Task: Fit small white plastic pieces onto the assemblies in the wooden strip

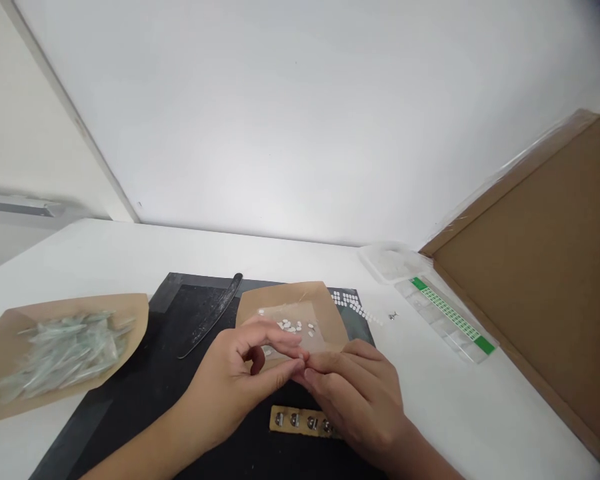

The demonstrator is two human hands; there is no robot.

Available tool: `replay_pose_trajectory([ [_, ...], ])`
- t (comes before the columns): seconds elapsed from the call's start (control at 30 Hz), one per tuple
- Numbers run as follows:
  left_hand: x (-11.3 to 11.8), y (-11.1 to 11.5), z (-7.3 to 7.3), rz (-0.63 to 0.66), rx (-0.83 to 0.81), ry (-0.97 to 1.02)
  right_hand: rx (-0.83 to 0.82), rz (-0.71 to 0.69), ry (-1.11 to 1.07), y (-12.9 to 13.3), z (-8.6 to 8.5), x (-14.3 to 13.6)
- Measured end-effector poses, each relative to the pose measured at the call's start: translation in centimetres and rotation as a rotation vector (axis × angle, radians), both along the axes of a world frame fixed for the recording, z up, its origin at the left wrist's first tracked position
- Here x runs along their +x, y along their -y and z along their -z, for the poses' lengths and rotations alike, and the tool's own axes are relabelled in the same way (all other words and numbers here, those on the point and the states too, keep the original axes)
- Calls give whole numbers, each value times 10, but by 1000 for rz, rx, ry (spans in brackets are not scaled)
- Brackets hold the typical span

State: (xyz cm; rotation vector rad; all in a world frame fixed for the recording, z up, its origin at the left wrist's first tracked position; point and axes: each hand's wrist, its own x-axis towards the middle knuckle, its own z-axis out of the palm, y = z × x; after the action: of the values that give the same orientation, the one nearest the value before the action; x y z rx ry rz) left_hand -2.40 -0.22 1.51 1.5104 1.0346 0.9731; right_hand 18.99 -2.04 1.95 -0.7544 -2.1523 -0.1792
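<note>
My left hand (250, 373) and my right hand (353, 393) meet at the fingertips over the black mat (205, 400). Thumb and fingers of each are pinched around something too small to make out, with a bit of white showing between them. Behind the hands lies a brown paper tray (325, 303) with small white oval pieces (293, 327) scattered in it. Just below the fingers, a narrow gold-coloured strip (303, 421) bears several round metal parts, its right end partly covered by my right hand.
A black curved file (215, 313) lies on the mat. At left, another paper tray (135, 320) holds clear packets (70, 350). White stickers (353, 303), small metal bits (393, 315), a green-and-clear package (453, 317) and cardboard (535, 267) are at right.
</note>
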Motion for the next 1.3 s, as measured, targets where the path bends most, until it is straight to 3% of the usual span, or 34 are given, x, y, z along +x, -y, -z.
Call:
replay_pose_trajectory([
  [0.23, 4, 3, -1, 26, -204, 132, -55, -15, -13, 0, 2, 0],
  [0.37, 5, 4, -3, 5, -261, 158, -144, 7, -156, -1, 2, -2],
  [0.5, 5, 5, -6, 17, -261, 151, -242, 1, -197, -3, 1, -1],
  [0.7, 3, 6, -6, 29, -199, 52, -223, -42, -165, -3, 1, 3],
  [0.8, -3, 4, -5, 59, -74, -52, -231, -29, -182, -1, 0, 3],
  [0.9, -11, -1, -7, 36, 203, -213, -340, -24, -228, 2, -1, 2],
  [1.03, -19, -12, -8, -148, 543, -332, -474, -3, -262, 6, 2, 0],
  [1.13, -20, -17, -6, -245, 662, -333, -473, 15, -195, 9, 7, -3],
  [1.3, -17, -18, -2, -271, 830, -347, -494, 15, -138, 13, 16, -8],
])
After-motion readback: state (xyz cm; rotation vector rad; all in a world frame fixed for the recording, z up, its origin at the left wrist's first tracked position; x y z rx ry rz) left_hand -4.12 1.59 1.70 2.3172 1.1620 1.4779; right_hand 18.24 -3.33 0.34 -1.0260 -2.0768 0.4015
